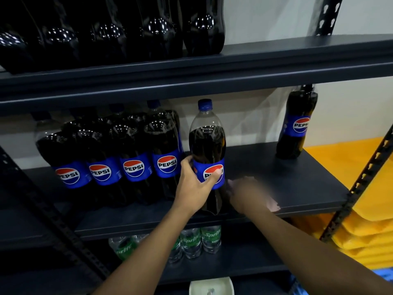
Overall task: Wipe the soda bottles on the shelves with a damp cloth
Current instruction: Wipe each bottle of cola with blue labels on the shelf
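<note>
A dark metal middle shelf (297,184) runs across the view in front of a white wall (265,18); above it an upper shelf (297,52) carries a line of dark bottles (159,35), and below it a lower shelf (244,262) holds Sprite bottles (202,239); a slotted post (361,177) slants down the right side, with a yellow stack (361,231) behind it. On the middle shelf a row of Pepsi bottles (134,167) stands packed together at the left; a lone Pepsi bottle (297,124) stands well apart at the back right.

Between them, just beside the row, an upright Pepsi bottle (207,145) stands near the front edge; the left hand (195,186) is wrapped round its blue label, thumb (215,174) across the logo and the other fingers curled behind. The right hand (248,192) lies low over the shelf just right of that bottle, on a pale pink cloth (273,205) that shows past its fingertips and at its outer side.

The right hand is blurred, so I cannot tell whether its fingers are flat on the cloth or curled round it; the dark bottles are cut off by the top edge; a white tub (210,284) is cut off at the bottom.
</note>
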Demonstrator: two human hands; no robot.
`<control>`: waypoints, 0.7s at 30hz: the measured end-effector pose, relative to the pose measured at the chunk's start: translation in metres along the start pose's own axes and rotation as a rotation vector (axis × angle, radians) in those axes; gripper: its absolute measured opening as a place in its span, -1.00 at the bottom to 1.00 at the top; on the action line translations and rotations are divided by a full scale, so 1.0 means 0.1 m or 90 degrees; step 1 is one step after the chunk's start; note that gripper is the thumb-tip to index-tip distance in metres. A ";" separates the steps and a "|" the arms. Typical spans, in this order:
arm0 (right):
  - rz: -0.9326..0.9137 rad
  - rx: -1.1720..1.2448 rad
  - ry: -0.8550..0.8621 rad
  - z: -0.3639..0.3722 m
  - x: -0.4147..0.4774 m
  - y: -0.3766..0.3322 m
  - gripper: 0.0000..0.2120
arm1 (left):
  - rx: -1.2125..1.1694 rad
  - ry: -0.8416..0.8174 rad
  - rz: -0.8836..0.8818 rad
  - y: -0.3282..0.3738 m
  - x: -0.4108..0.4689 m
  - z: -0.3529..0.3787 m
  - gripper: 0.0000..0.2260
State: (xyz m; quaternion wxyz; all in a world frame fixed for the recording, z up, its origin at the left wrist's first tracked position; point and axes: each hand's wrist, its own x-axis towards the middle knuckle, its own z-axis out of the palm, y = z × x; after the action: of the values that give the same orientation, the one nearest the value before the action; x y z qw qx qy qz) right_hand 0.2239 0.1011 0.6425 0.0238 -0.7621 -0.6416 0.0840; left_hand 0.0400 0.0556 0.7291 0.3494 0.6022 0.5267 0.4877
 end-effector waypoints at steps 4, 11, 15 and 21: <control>-0.024 -0.034 0.053 0.08 -0.02 0.05 -0.42 | 0.007 0.006 0.003 -0.01 0.01 0.01 -0.36; -0.079 0.432 0.053 -0.19 -0.11 0.26 -0.57 | 0.016 -0.014 -0.005 0.03 0.01 0.00 -0.37; -0.095 0.902 0.022 -0.43 -0.56 0.11 -0.60 | 0.019 -0.027 -0.006 0.06 0.03 -0.01 -0.38; -0.263 0.784 0.179 -0.45 -0.87 -0.40 -0.58 | 0.056 -0.062 0.024 0.11 0.02 -0.05 -0.52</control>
State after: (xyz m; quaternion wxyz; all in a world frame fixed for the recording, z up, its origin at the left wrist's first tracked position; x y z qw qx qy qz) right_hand 0.1776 0.0263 0.7014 0.5540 -0.4745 -0.5998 0.3290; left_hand 0.0384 0.0554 0.7412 0.3387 0.6495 0.5188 0.4407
